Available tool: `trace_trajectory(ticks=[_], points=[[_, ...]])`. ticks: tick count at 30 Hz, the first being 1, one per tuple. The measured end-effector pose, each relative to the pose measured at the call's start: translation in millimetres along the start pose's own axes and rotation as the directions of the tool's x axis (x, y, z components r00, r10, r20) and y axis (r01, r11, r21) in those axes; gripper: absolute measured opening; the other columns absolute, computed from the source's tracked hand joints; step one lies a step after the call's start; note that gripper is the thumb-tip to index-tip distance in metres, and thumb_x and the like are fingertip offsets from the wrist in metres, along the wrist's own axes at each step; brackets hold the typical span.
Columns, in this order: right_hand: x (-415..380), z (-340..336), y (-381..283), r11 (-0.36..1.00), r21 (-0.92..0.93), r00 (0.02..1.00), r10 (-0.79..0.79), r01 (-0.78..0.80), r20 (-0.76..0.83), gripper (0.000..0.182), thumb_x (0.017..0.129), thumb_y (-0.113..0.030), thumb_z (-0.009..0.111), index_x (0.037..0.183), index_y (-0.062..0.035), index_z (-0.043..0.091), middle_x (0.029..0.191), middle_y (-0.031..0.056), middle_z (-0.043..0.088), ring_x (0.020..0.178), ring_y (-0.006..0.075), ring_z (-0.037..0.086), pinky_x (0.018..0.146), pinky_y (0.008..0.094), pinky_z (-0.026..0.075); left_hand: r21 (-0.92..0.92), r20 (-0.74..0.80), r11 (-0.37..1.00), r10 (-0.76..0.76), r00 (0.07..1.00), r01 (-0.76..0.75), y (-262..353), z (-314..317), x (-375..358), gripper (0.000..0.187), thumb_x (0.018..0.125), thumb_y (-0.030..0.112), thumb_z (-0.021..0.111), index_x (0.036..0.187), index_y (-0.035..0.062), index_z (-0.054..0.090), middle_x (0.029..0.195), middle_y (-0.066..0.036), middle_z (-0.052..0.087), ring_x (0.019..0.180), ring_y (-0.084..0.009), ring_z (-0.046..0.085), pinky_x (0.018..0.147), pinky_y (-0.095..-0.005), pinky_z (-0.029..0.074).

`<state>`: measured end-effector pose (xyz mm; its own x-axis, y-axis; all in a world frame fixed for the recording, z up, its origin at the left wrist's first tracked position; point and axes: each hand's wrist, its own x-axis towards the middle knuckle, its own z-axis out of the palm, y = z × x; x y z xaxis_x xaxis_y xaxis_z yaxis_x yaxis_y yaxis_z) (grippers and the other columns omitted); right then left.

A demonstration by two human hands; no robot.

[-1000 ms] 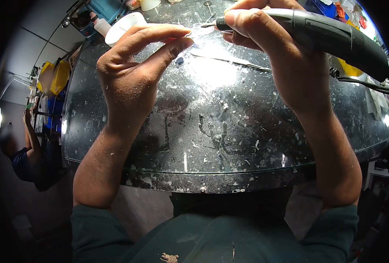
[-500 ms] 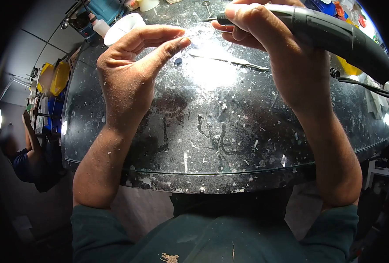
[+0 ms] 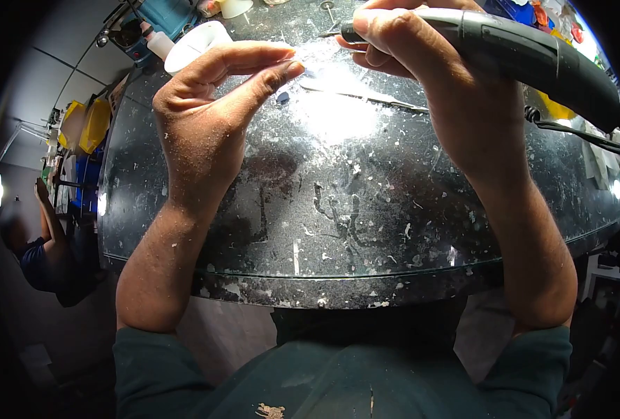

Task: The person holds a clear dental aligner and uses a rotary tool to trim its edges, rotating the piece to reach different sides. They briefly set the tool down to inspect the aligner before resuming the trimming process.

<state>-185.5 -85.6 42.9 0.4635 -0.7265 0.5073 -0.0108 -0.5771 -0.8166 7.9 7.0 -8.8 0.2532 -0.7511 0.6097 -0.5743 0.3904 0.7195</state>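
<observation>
The handpiece (image 3: 512, 43) is gripped by the curled right hand (image 3: 456, 94), nose directed toward the left hand (image 3: 205, 115), whose thumb and forefinger are held nearly together; whether anything is pinched cannot be told. A slender tool (image 3: 357, 91) is laid between both hands

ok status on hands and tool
Left hand in pinch, anything held unclear. Right hand gripping black handheld tool, apart from left. Slender tool on tabletop between them.
</observation>
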Motion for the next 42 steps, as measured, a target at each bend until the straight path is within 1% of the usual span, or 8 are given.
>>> trace_trajectory(ticks=[2,11,24,27,29,35,38,42], points=[[-4.7,4.3,16.1,0.972,-0.145,0.982,-0.189,0.187,-0.001,0.016,0.090,-0.016,0.069,0.093,-0.0012,0.064,0.078,0.0060,0.066,0.071,0.0112,0.063,0.065,0.0262,0.049,-0.040,0.000,0.999,-0.002,1.000,0.002,0.2,0.6,0.0,0.015,0.085,0.007,0.077,0.099,0.0033,0.074,0.097,-0.009,0.075,0.094,-0.0148,0.071,0.085,-0.0271,0.057],[-3.2,2.7,25.6,0.991,0.048,0.991,-0.128,0.126,0.036,0.018,0.090,-0.017,0.070,0.093,-0.0009,0.063,0.078,0.0057,0.064,0.072,0.0103,0.061,0.065,0.0252,0.048,-0.027,0.003,1.000,0.008,1.000,-0.008,0.8,0.4,-0.1,0.014,0.086,0.006,0.076,0.099,0.0032,0.074,0.097,-0.009,0.075,0.095,-0.0147,0.071,0.085,-0.0271,0.056],[-3.4,1.9,24.8,0.972,-0.132,0.981,-0.190,0.193,0.033,0.020,0.089,-0.019,0.070,0.093,0.0001,0.066,0.085,0.0078,0.064,0.077,0.0137,0.063,0.069,0.0274,0.050,-0.017,0.000,1.000,0.016,1.000,-0.016,4.4,2.6,0.1,0.014,0.085,0.001,0.075,0.099,0.0033,0.075,0.096,-0.008,0.075,0.093,-0.0139,0.071,0.084,-0.0254,0.057],[-4.7,-0.2,15.9,0.996,-0.045,0.996,-0.081,0.083,0.042,0.019,0.089,-0.018,0.070,0.093,0.0004,0.067,0.087,0.0082,0.064,0.078,0.0143,0.063,0.069,0.0276,0.050,-0.015,-0.005,1.000,0.025,1.000,-0.025,3.6,2.3,0.4,0.014,0.084,0.000,0.075,0.098,0.0038,0.076,0.095,-0.007,0.075,0.092,-0.0133,0.071,0.083,-0.0254,0.057],[-3.3,-4.9,8.1,0.976,-0.069,0.975,-0.200,0.207,0.094,0.018,0.089,-0.016,0.069,0.092,0.0008,0.068,0.088,0.0084,0.064,0.078,0.0145,0.063,0.070,0.0273,0.050,0.034,0.002,0.997,0.063,0.998,-0.063,2.3,1.3,0.7,0.014,0.084,0.001,0.076,0.098,0.0043,0.076,0.094,-0.007,0.075,0.090,-0.0126,0.070,0.081,-0.0250,0.057],[-0.5,-1.5,31.8,0.981,0.134,0.984,-0.152,0.138,0.095,0.017,0.089,-0.016,0.069,0.092,0.0006,0.067,0.088,0.0083,0.065,0.078,0.0145,0.064,0.070,0.0274,0.050,0.029,0.013,0.998,0.061,0.998,-0.061,2.6,0.9,0.8,0.013,0.084,0.004,0.077,0.097,0.0051,0.076,0.094,-0.006,0.075,0.090,-0.0128,0.070,0.080,-0.0247,0.056],[-3.4,0.1,23.3,0.989,-0.067,0.990,-0.124,0.128,0.060,0.019,0.088,-0.017,0.070,0.095,0.0003,0.066,0.088,0.0089,0.066,0.080,0.0142,0.065,0.070,0.0273,0.050,0.087,0.005,0.994,0.061,0.998,-0.061,4.5,1.6,0.4,0.014,0.084,0.006,0.078,0.098,0.0051,0.076,0.094,-0.007,0.075,0.091,-0.0130,0.071,0.082,-0.0255,0.056],[-6.1,-4.3,18.3,0.964,0.023,0.960,-0.268,0.267,0.080,0.023,0.088,-0.019,0.070,0.099,0.0000,0.063,0.087,0.0091,0.067,0.079,0.0139,0.065,0.070,0.0268,0.050,0.106,-0.009,0.994,0.037,0.999,-0.036,6.0,1.9,0.7,0.016,0.084,0.009,0.078,0.099,0.0048,0.076,0.095,-0.007,0.075,0.092,-0.0130,0.071,0.083,-0.0262,0.056]])
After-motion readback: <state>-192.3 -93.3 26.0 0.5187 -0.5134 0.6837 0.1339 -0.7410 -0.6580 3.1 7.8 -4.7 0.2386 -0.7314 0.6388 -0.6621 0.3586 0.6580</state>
